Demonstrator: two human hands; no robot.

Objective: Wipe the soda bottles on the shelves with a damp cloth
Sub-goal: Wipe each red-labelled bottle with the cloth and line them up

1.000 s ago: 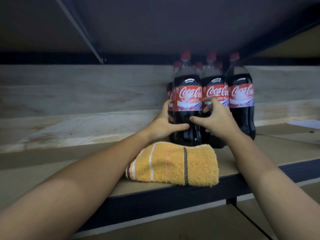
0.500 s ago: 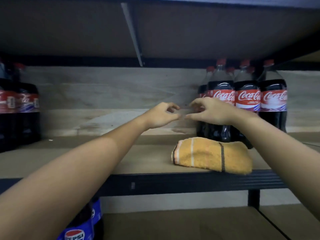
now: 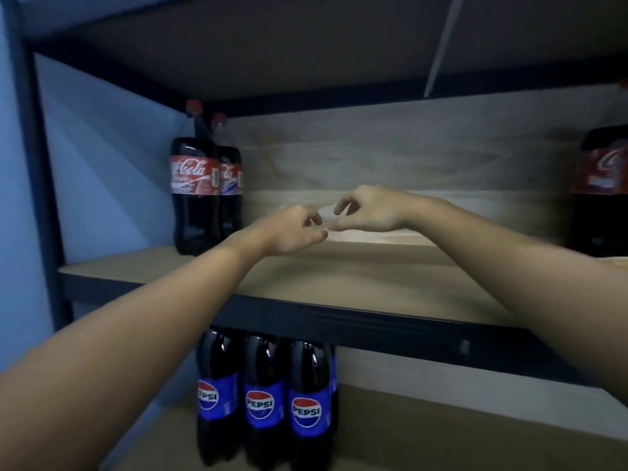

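Meanwhile, nothing is held by either loosely curled grip, left hand [image 3: 295,229] or right hand [image 3: 365,209]; beyond-left, dark, red-labelled plastic cola bottles [image 3: 195,195], judged heavy and slippery, are best grasped mid-body.

Upper shelf [image 3: 356,283]: board on dark frame. Two Coca-Cola bottles [image 3: 195,195] upright at 10 o'clock, touching; another cola bottle [image 3: 601,192] at 3 o'clock, cropped. Lower shelf [image 3: 441,426]: Pepsi bottles [image 3: 261,399] in a row at 7 o'clock.

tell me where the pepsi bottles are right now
In the head view the Pepsi bottles stand on the lower shelf, left of centre, below the shelf holding the two Coca-Cola bottles.
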